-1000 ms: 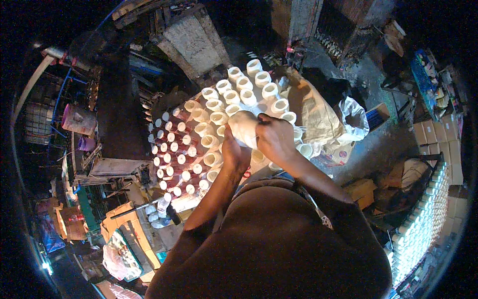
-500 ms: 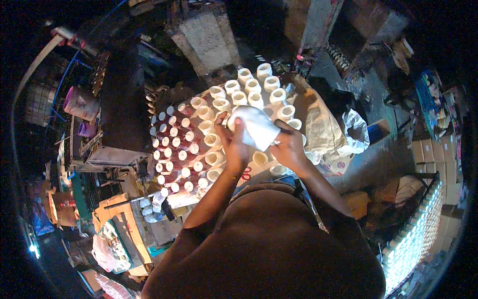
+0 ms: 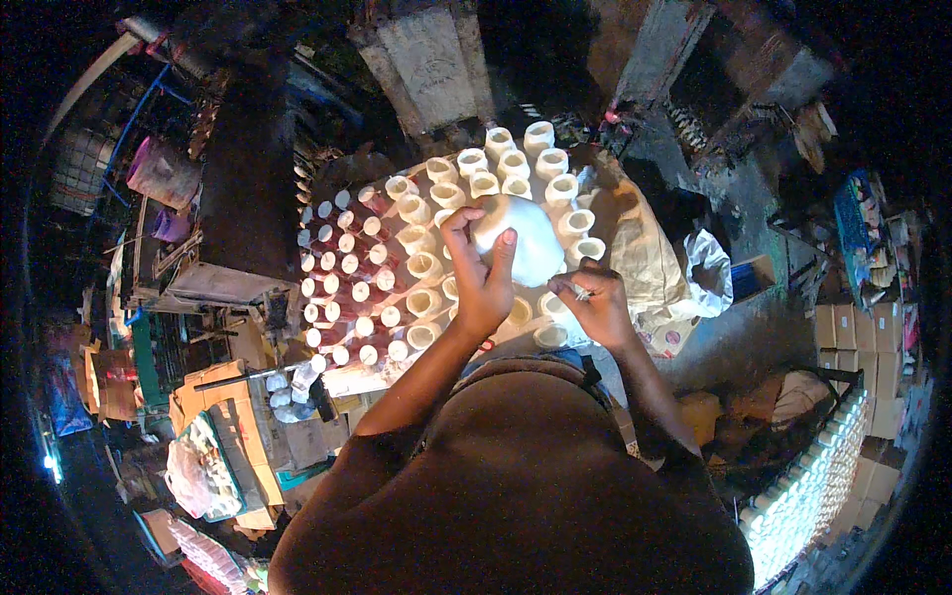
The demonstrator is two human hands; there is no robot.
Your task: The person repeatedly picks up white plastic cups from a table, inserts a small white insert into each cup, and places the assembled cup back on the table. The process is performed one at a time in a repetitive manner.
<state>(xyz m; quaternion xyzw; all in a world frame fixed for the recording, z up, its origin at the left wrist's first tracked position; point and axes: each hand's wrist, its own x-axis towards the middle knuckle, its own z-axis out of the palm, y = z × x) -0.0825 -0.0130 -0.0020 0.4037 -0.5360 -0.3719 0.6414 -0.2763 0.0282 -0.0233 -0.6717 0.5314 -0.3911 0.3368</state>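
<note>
Left hand (image 3: 481,283) grips a white pot (image 3: 521,238) above rows of cups (image 3: 426,266) on the table (image 3: 342,382); right hand (image 3: 595,307), just beside, pinches a small tool (image 3: 580,294).

My left hand (image 3: 483,281) is covering the near side of the white pot (image 3: 526,238), so its base is not showing. Something thin is sitting pinched in my right hand (image 3: 598,305), too small to tell what it is. My arms and chest are blocking the near cups (image 3: 426,266) and the front edge of the board (image 3: 342,382). The small cups (image 3: 342,297) on the left are too tiny to show any contents. The shelves (image 3: 808,501) at lower right are glaring white and running off into the dark rim.
</note>
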